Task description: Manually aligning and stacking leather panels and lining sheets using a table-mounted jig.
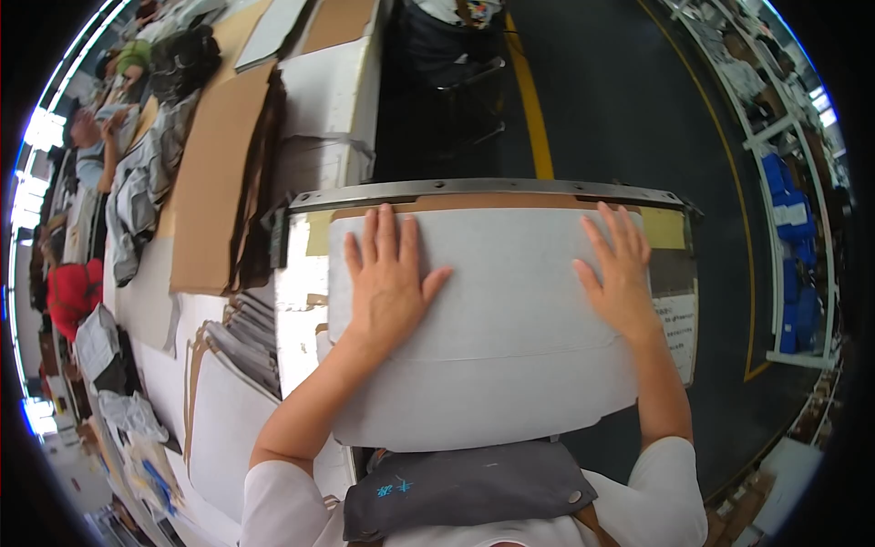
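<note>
A single head-worn fisheye view, the left of a side-by-side pair, looks from above and behind the left grip [387, 287] and right grip [620, 278], facing steeply down and ahead. It sits near enough that both grips fall around mid-frame, spread on a white sheet [510, 310], with forearms rising from below them. Nearest the lens, behind the grips, are a dark apron flap [469, 488] and white sleeves [284, 506]. Beyond the grips the view reaches a metal bar [492, 186] and the floor [629, 118]; left of the left grip, a tabletop [169, 378]; far right of the right grip, shelving [770, 132], bent toward the dark round rim.
</note>
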`<state>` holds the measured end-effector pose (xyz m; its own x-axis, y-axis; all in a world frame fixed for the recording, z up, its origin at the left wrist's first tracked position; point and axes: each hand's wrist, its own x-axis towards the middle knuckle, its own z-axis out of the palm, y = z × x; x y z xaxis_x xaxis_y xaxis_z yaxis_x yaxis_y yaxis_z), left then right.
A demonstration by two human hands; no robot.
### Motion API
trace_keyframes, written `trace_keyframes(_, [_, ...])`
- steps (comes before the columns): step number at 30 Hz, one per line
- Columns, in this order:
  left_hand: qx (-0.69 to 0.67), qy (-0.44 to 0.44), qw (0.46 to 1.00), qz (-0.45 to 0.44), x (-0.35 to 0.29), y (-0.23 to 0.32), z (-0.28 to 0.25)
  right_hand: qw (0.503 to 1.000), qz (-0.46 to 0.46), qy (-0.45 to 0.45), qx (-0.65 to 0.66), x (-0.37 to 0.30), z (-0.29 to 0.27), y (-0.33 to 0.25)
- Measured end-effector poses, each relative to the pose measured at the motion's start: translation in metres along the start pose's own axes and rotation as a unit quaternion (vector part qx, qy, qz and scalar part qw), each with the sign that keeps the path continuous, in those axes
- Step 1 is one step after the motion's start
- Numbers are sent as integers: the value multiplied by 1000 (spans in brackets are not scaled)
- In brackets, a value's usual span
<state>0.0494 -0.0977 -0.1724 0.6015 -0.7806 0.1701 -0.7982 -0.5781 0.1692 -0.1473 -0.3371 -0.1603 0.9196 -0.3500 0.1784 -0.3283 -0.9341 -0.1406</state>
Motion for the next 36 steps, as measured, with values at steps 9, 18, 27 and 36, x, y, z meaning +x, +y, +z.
trace_keyframes(9, [2, -17, 1000, -2, -2, -3, -2, 1000, 5, -9, 0, 2, 3, -4])
trace_keyframes(18, [-12, -15, 1000, 9, 2, 1, -2, 1000, 4, -13, -9, 1, -2, -1])
trace_keyframes(27, [19, -12, 1000, 7, -2, -6, -1, 1000, -3, 3, 7, 0, 7, -2])
trace_keyframes(36, [34, -17, 999, -1, -1, -5, -3, 1000, -1, 7, 15, 1, 6, -4])
